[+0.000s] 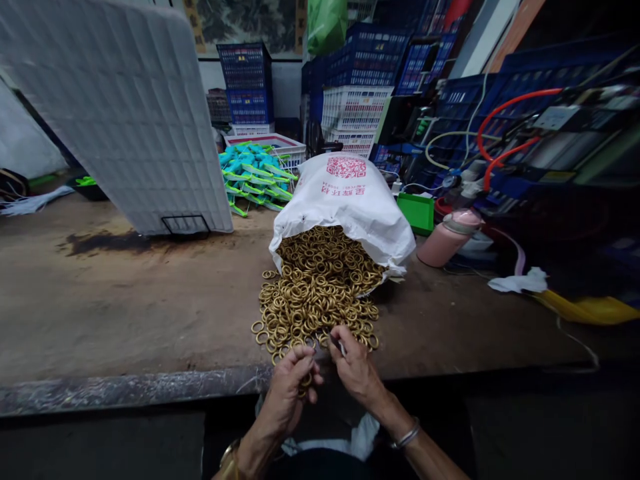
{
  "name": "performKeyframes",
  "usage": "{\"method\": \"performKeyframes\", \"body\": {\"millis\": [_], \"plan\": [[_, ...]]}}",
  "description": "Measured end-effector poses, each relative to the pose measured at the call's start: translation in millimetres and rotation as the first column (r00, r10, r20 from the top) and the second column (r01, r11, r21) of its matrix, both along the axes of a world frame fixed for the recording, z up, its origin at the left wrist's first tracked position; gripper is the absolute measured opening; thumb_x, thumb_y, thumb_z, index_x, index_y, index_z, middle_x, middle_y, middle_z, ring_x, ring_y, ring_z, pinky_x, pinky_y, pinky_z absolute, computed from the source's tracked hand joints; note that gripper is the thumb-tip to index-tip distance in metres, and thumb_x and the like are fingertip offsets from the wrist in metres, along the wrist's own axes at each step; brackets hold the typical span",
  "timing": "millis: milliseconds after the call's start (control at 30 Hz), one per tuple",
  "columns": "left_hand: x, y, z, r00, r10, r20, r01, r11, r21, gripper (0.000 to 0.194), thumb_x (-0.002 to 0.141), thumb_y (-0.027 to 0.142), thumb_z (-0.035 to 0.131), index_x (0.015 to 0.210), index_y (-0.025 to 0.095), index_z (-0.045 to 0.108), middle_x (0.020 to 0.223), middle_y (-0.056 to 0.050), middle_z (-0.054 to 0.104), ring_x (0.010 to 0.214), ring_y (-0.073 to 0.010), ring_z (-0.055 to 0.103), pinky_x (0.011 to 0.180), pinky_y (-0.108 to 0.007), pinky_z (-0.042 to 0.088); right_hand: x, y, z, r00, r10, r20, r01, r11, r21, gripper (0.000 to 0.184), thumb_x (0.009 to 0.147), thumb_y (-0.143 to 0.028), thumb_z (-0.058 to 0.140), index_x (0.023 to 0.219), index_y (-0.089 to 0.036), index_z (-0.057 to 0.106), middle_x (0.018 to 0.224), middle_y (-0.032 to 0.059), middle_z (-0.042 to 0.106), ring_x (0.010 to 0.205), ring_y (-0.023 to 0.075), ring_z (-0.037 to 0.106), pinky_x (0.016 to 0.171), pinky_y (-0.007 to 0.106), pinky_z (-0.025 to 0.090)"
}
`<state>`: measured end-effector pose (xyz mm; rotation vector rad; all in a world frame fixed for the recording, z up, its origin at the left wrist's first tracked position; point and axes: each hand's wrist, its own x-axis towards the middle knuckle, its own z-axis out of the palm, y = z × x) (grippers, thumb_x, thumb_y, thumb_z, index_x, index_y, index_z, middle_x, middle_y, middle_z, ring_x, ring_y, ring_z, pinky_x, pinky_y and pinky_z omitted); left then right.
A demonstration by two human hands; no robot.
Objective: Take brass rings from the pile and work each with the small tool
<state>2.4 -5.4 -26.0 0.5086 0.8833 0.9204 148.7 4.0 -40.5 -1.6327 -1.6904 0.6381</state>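
Brass-coloured rings [315,300] spill in a heap from the mouth of a white woven sack [345,193] lying on the table. My left hand [293,383], at the table's front edge, is closed on a few of the brass rings [304,384], which show below its fingers. Just to its right, my right hand [357,367] is closed around a small dark tool [336,343] with a thin shape; its exact kind is hidden by the fingers. Both hands are close together, right in front of the heap, with their fingertips apart.
A ribbed pale panel [135,113] stands in a wire holder at the left. Blue-and-green items [255,173] are piled behind the sack. To the right are a pink bottle [450,237], a green tray [416,213] and red air hoses [493,167]. Stacked crates [355,110] fill the back.
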Motion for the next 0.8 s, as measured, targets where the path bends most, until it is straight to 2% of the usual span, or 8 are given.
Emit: {"method": "performKeyframes", "body": {"millis": [100, 233, 333, 433, 500, 667, 800], "plan": [[4, 3, -1.9, 0.998, -0.026, -0.054, 0.028, 0.999, 0.036, 0.035, 0.066, 0.041, 0.065, 0.089, 0.016, 0.053, 0.060, 0.003, 0.052, 0.046, -0.0069, 0.047, 0.035, -0.014, 0.029, -4, -5, 5.0, 0.993, 0.064, -0.100, -0.065, 0.998, -0.008, 0.006, 0.079, -0.023, 0.041, 0.080, -0.020, 0.047, 0.067, -0.0016, 0.053, 0.058, 0.0115, 0.048, 0.057, 0.022, 0.037], [8, 4, -3.5, 0.983, -0.062, -0.173, 0.080, 0.992, 0.100, 0.027, 0.071, 0.041, 0.060, 0.079, 0.016, 0.054, 0.053, 0.007, 0.045, 0.039, -0.0033, 0.035, 0.036, -0.014, 0.023, -9, -5, 11.7, 0.962, 0.079, -0.261, -0.104, 0.991, -0.081, 0.013, 0.082, -0.031, 0.041, 0.076, -0.020, 0.046, 0.062, -0.0039, 0.048, 0.055, 0.0095, 0.044, 0.054, 0.020, 0.036], [8, 6, 0.8, 0.949, -0.011, -0.314, 0.091, 0.967, 0.239, 0.023, 0.072, 0.037, 0.059, 0.068, 0.014, 0.057, 0.053, 0.005, 0.047, 0.044, -0.0048, 0.038, 0.042, -0.016, 0.028, -10, -3, 12.9, 0.929, 0.051, -0.367, -0.120, 0.978, -0.168, 0.024, 0.083, -0.040, 0.040, 0.070, -0.019, 0.043, 0.057, -0.0056, 0.042, 0.054, 0.0088, 0.041, 0.052, 0.020, 0.035], [8, 8, 6.3, 0.929, 0.041, -0.368, 0.106, 0.922, 0.372, 0.021, 0.072, 0.032, 0.059, 0.063, 0.014, 0.058, 0.058, 0.002, 0.051, 0.054, -0.0077, 0.044, 0.053, -0.018, 0.035, -8, 1, 9.9, 0.905, 0.027, -0.424, -0.125, 0.971, -0.205, 0.030, 0.082, -0.044, 0.041, 0.067, -0.019, 0.042, 0.056, -0.0062, 0.040, 0.053, 0.0083, 0.038, 0.052, 0.020, 0.034], [8, 8, 7.9, 0.927, 0.010, -0.374, 0.136, 0.923, 0.361, 0.021, 0.073, 0.034, 0.058, 0.064, 0.014, 0.059, 0.058, 0.003, 0.050, 0.053, -0.0075, 0.043, 0.051, -0.018, 0.034, -8, 4, 7.4, 0.893, 0.014, -0.450, -0.127, 0.967, -0.222, 0.030, 0.081, -0.045, 0.042, 0.067, -0.019, 0.042, 0.055, -0.0063, 0.041, 0.052, 0.0081, 0.038, 0.051, 0.020, 0.034], [6, 9, 6.5, 0.940, -0.132, -0.315, 0.194, 0.966, 0.174, 0.028, 0.074, 0.044, 0.054, 0.070, 0.016, 0.053, 0.054, 0.006, 0.043, 0.041, -0.0038, 0.033, 0.040, -0.016, 0.024, -7, 7, 6.9, 0.894, -0.010, -0.449, -0.106, 0.967, -0.231, 0.027, 0.080, -0.042, 0.043, 0.065, -0.019, 0.042, 0.053, -0.0065, 0.042, 0.050, 0.0079, 0.038, 0.050, 0.019, 0.033], [5, 10, 4.6, 0.953, -0.179, -0.245, 0.222, 0.962, 0.157, 0.031, 0.074, 0.047, 0.053, 0.067, 0.017, 0.048, 0.050, 0.007, 0.039, 0.038, -0.0031, 0.030, 0.036, -0.015, 0.019, -5, 8, 9.4, 0.905, -0.008, -0.425, -0.098, 0.969, -0.227, 0.027, 0.079, -0.041, 0.043, 0.065, -0.018, 0.044, 0.053, -0.0060, 0.044, 0.050, 0.0076, 0.039, 0.050, 0.019, 0.033]]}}
